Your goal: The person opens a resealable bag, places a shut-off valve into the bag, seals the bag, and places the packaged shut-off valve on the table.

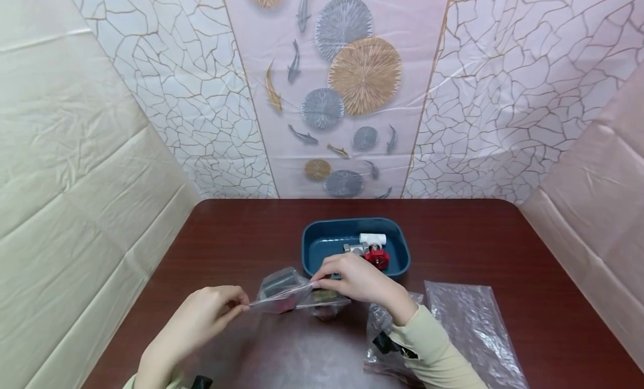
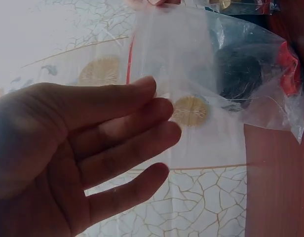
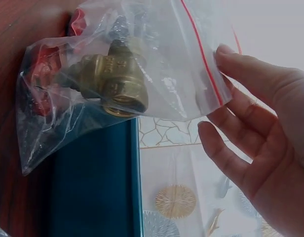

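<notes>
A clear zip bag [image 1: 282,291] with a red strip along its mouth is stretched between both hands above the table. My left hand [image 1: 201,316] pinches the left end of the mouth between thumb and fingers. At the other end, my right hand [image 1: 359,280] pinches the bag's edge by the red strip. Low in the bag hangs a brass valve [image 3: 115,84] with a red handle [image 3: 43,79]. A dark item [image 2: 238,74] with a red part [image 2: 289,69] beside it also shows through the plastic; its kind is unclear.
Behind the bag stands a dark teal tub [image 1: 314,232], holding a white pipe fitting [image 1: 373,239] and a metal valve with a red handle [image 1: 377,257]. On the brown table [image 1: 231,238], a clear plastic bag [image 1: 470,322] lies at the right, with another crumpled bag [image 1: 377,325] beside the right forearm.
</notes>
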`<action>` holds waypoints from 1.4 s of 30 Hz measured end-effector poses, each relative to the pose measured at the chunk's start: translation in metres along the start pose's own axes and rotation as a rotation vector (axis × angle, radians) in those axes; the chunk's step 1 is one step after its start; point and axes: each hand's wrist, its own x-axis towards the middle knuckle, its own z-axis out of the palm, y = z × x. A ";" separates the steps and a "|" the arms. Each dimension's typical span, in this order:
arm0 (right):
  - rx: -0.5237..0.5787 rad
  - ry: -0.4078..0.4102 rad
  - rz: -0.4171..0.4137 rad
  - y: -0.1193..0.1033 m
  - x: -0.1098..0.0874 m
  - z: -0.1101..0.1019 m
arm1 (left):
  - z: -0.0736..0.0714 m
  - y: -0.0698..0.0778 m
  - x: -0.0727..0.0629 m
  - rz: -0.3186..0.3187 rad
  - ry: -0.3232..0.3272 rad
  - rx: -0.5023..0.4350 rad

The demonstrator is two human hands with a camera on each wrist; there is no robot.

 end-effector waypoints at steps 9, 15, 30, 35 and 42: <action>-0.137 0.037 -0.051 0.001 -0.002 0.004 | 0.005 -0.001 0.001 0.075 0.120 0.138; -0.145 0.074 -0.060 -0.002 -0.002 0.006 | 0.004 0.003 0.000 0.074 0.142 0.166; -0.083 0.061 0.004 -0.015 0.002 0.014 | 0.046 0.037 0.056 0.245 0.154 0.177; -0.083 0.051 0.007 -0.017 0.001 0.013 | 0.053 0.045 0.068 0.259 0.196 0.186; -0.110 0.050 0.003 -0.019 0.001 0.011 | 0.056 0.046 0.070 0.258 0.180 0.179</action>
